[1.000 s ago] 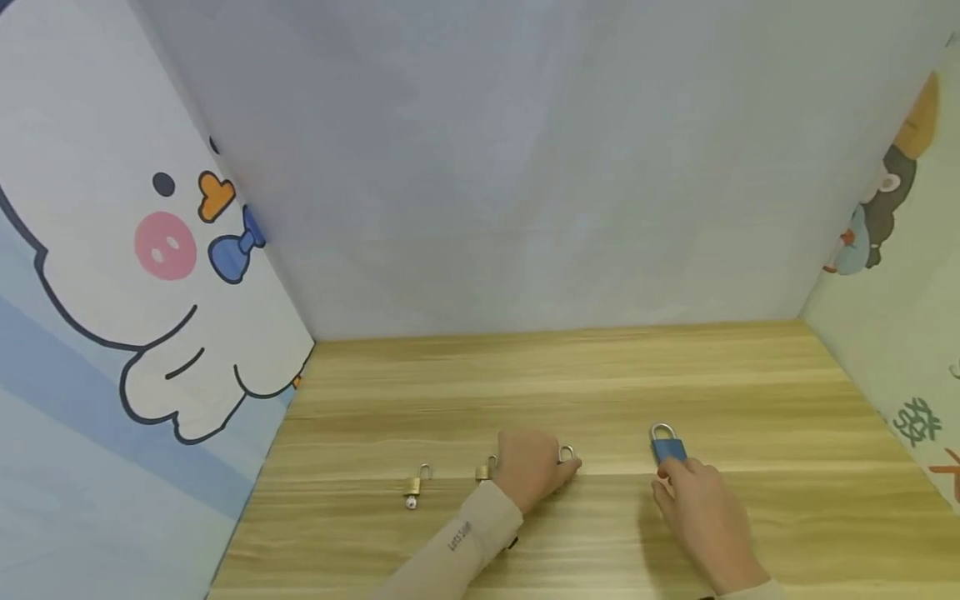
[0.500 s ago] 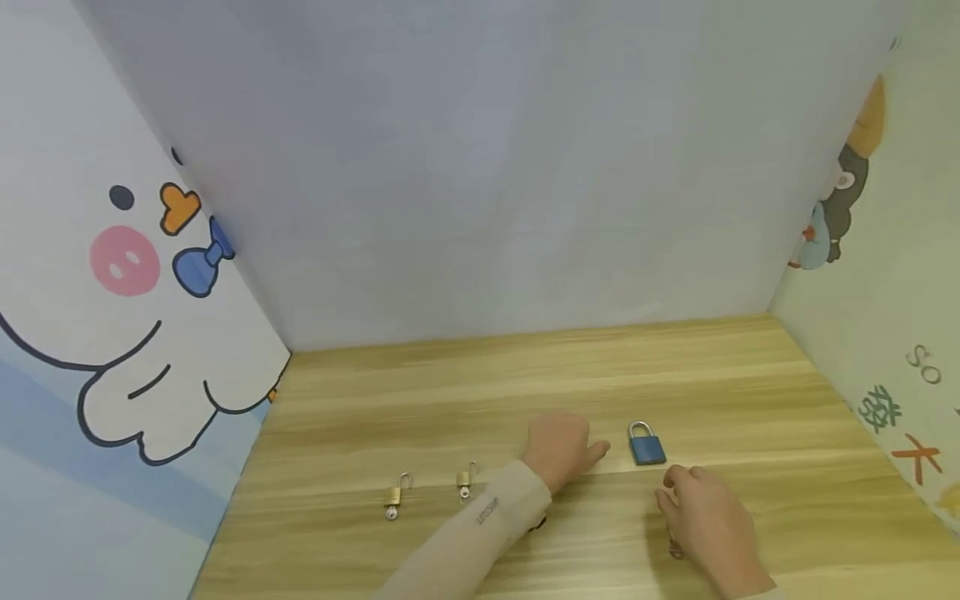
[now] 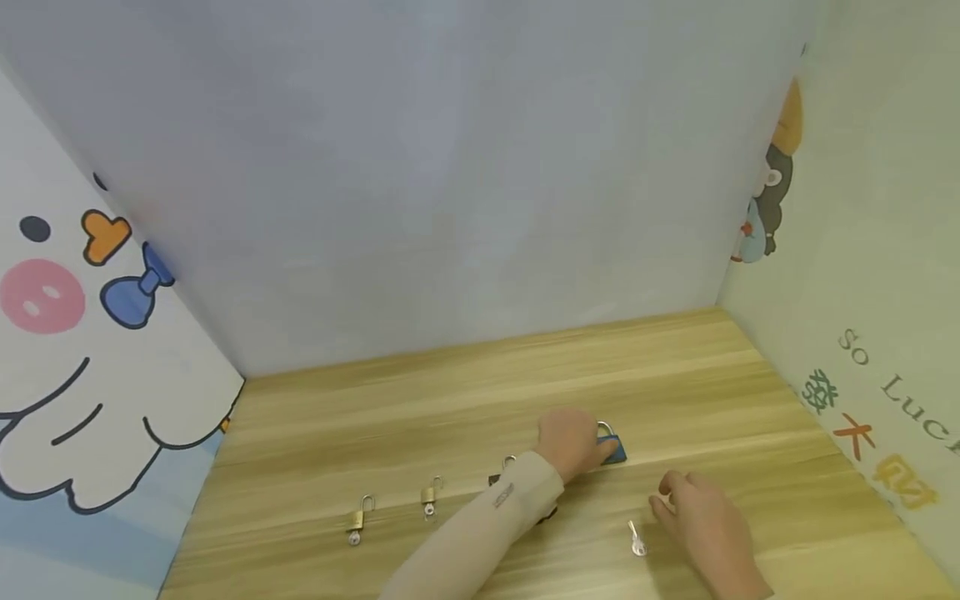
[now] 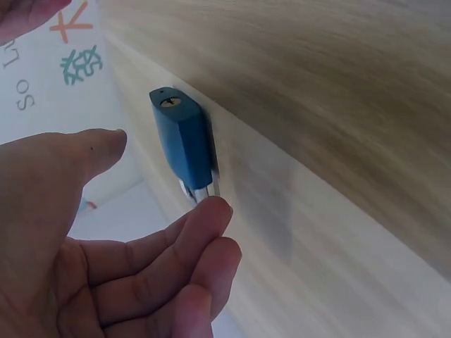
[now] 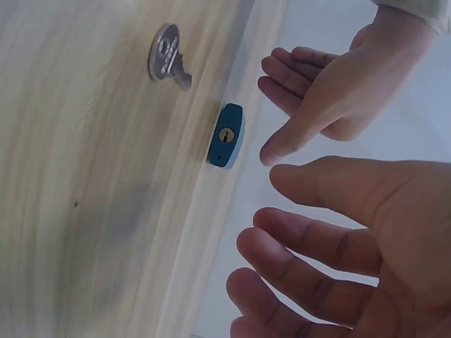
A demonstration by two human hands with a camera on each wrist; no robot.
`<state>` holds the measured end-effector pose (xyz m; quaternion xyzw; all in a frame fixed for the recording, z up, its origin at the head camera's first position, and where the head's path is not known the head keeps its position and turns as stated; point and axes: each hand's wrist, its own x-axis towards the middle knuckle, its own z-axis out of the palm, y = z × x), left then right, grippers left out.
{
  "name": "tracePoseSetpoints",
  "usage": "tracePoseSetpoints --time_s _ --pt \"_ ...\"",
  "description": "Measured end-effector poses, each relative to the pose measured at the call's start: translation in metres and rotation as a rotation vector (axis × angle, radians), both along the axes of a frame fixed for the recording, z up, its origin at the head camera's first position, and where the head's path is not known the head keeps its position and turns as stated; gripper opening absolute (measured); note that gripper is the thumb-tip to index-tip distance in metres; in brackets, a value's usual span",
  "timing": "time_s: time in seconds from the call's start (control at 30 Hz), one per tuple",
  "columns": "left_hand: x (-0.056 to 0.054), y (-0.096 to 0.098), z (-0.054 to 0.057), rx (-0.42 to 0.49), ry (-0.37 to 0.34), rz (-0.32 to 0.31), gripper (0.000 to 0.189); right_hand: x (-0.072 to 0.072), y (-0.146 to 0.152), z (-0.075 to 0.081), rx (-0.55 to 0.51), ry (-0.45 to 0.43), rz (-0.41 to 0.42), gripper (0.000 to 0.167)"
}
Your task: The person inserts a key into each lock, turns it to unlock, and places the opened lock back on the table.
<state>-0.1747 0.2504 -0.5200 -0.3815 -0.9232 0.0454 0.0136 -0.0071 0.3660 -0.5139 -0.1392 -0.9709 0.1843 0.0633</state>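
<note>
A blue padlock (image 3: 616, 451) with a silver shackle lies on the wooden table, its keyhole end visible in both wrist views. My left hand (image 3: 572, 442) reaches over its left side. In the left wrist view the thumb (image 4: 106, 149) stays apart from the padlock (image 4: 182, 134), while loosely bent fingertips (image 4: 213, 215) are by the shackle; whether they touch it I cannot tell. My right hand (image 3: 705, 525) hovers to the right with relaxed, bent fingers and holds nothing. Between that hand and the padlock, a silver key (image 3: 637, 540) lies on the table.
Two small brass padlocks (image 3: 356, 521) with raised shackles and keys at their bases lie on the left. A darker padlock (image 3: 494, 479) is partly covered by the left sleeve (image 3: 480, 525). A pale wall (image 3: 450, 208) rises behind the table.
My left hand has moved right, from the darker padlock to the blue one. My right hand has drawn away from the blue padlock, and the key has come into sight. The head view has turned right.
</note>
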Motion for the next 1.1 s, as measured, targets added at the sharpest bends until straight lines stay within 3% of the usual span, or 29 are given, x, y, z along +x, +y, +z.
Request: tracePoseSetpoints --time_s 0.5,0.7,0.93,1.1 --pt "-0.005 0.037 -0.018 -0.116 0.025 0.015 0.071 0.009 0.015 -0.006 -0.074 -0.085 -0.067 0.019" --pt "-0.01 0.041 -0.023 -0.113 0.005 0.023 0.069 0.008 0.014 -0.009 -0.1 -0.109 -0.071 0.02" --pt "-0.009 0.036 -0.018 -0.12 -0.058 0.048 0.068 0.008 0.01 -0.01 -0.133 -0.121 -0.053 0.02" --pt "-0.009 0.032 -0.004 -0.088 -0.079 0.051 0.067 0.008 0.01 -0.011 -0.122 -0.124 -0.041 0.018"
